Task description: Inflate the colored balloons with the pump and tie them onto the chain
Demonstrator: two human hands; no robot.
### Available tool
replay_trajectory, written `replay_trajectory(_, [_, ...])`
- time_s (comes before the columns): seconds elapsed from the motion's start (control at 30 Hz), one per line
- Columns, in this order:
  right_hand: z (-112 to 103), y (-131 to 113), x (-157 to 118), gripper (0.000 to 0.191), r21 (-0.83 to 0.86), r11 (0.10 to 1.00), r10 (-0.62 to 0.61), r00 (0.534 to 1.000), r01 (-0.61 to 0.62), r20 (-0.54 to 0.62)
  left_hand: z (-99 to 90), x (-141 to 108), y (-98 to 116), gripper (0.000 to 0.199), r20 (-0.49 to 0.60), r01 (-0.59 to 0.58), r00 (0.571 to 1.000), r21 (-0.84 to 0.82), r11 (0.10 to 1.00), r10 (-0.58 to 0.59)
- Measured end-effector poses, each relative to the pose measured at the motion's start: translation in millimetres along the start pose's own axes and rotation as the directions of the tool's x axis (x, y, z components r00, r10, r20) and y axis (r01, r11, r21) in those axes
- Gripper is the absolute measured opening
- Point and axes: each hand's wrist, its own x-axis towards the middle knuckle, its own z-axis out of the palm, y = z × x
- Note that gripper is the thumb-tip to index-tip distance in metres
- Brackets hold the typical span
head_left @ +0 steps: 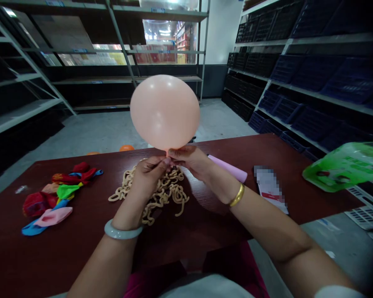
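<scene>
A round, inflated peach balloon [165, 111] stands upright above the table, its neck pointing down between my hands. My right hand [189, 159] pinches the neck close under the balloon's body. Just to the left, my left hand [152, 169] has its thumb and fingers pressed together at the lower end of the neck. The fingertips hide most of that end. Beneath both hands lies a tangled heap of beige cord-like loops [170, 194]. Several limp balloons, among them a pink one [54, 216] and a green one [68, 191], lie in a pile at the left.
The dark red table [205, 231] also bears a lilac cylinder [228, 168] and a flat, blurred-out item [270, 188]. A green plastic pack [345, 165] is at the right edge. An orange balloon [126, 147] shows beyond the far edge. Shelves with dark crates [313, 76] line the right side.
</scene>
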Motion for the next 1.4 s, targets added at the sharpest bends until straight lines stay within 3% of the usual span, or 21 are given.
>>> replay_trajectory(0.07, [-6,1,10,0.030,-0.242,0.970,0.027,0.995,-0.003,0.098,-2.8,1,4,0.015,-0.024,0.030,0.999,-0.135,0.990,-0.034])
replay_trajectory(0.1, [-11,4,15,0.028,-0.449,0.894,0.060,0.993,-0.009,0.101,-4.2,2,6,0.016,-0.031,0.042,0.998,-0.210,0.977,-0.050])
replay_trajectory(0.13, [-15,8,20,0.026,-0.672,0.740,0.083,0.996,-0.034,0.041,-5.8,4,7,0.016,-0.037,0.054,0.997,-0.276,0.960,-0.066])
replay_trajectory(0.17, [-20,13,25,0.023,-0.859,0.508,0.091,0.995,-0.071,-0.028,-7.6,6,7,0.015,-0.048,0.054,0.996,-0.330,0.942,-0.074])
replay_trajectory(0.2, [-23,19,28,0.020,-0.918,0.383,0.083,0.994,-0.099,-0.072,-9.5,7,7,0.014,-0.064,0.047,0.995,-0.368,0.929,-0.076])
replay_trajectory(0.27, [-27,32,33,0.018,-0.962,0.249,0.069,0.993,-0.115,-0.101,-13.8,11,5,0.012,-0.094,0.028,0.993,-0.400,0.916,-0.071])
replay_trajectory(0.4, [-23,54,37,0.019,-0.984,0.138,0.082,0.992,-0.110,-0.099,-21.3,16,0,0.010,-0.099,0.027,0.993,-0.392,0.920,-0.071])
replay_trajectory(0.5, [-23,60,39,0.009,-0.987,0.131,0.089,0.993,-0.094,-0.083,-24.5,18,-1,0.015,-0.109,0.027,0.991,-0.399,0.917,-0.077])
replay_trajectory(0.67, [-33,42,36,0.010,-0.968,0.248,0.057,0.998,-0.039,-0.026,-26.4,19,1,0.021,-0.176,0.010,0.981,-0.390,0.921,-0.085])
replay_trajectory(0.73, [-34,26,33,0.013,-0.916,0.401,0.021,1.000,-0.019,-0.011,-26.5,18,1,0.022,-0.187,-0.007,0.980,-0.395,0.919,-0.073])
replay_trajectory(0.83, [-29,2,28,0.008,-0.652,0.758,-0.022,1.000,0.031,0.023,-25.9,18,2,0.024,-0.208,-0.009,0.975,-0.396,0.918,-0.080])
replay_trajectory(0.9, [-24,-10,27,0.009,-0.536,0.842,-0.036,0.998,0.059,0.054,-24.2,17,2,0.026,-0.227,-0.010,0.970,-0.383,0.924,-0.083])
replay_trajectory(0.97, [-17,-18,26,0.009,-0.555,0.828,-0.038,0.995,0.084,0.094,-21.1,15,1,0.029,-0.242,-0.014,0.967,-0.355,0.935,-0.077])
replay_trajectory(1.03, [-8,-22,26,0.008,-0.653,0.748,-0.043,0.990,0.121,0.135,-16.6,13,-2,0.031,-0.242,-0.009,0.967,-0.325,0.946,-0.075])
replay_trajectory(1.1, [2,-25,24,0.007,-0.788,0.592,-0.068,0.985,0.169,0.161,-11.8,11,-5,0.033,-0.221,0.012,0.971,-0.312,0.950,-0.085])
replay_trajectory(1.17, [11,-27,20,0.007,-0.904,0.380,-0.124,0.979,0.195,0.159,-8.9,10,-7,0.033,-0.207,0.034,0.973,-0.300,0.953,-0.100])
replay_trajectory(1.23, [16,-30,17,0.009,-0.967,0.199,-0.195,0.974,0.157,0.118,-9.1,9,-8,0.032,-0.222,0.022,0.971,-0.279,0.960,-0.086])
replay_trajectory(1.27, [17,-30,16,0.010,-0.981,0.149,-0.227,0.970,0.122,0.086,-10.4,10,-7,0.031,-0.241,0.000,0.968,-0.266,0.964,-0.067])
replay_trajectory(1.33, [14,-30,17,0.015,-0.987,0.144,-0.264,0.964,0.067,0.027,-14.0,12,-6,0.030,-0.288,-0.054,0.957,-0.247,0.968,-0.020])
replay_trajectory(1.4, [8,-27,19,0.018,-0.973,0.225,-0.261,0.965,0.056,-0.005,-16.8,12,-3,0.029,-0.307,-0.073,0.952,-0.235,0.969,-0.003])
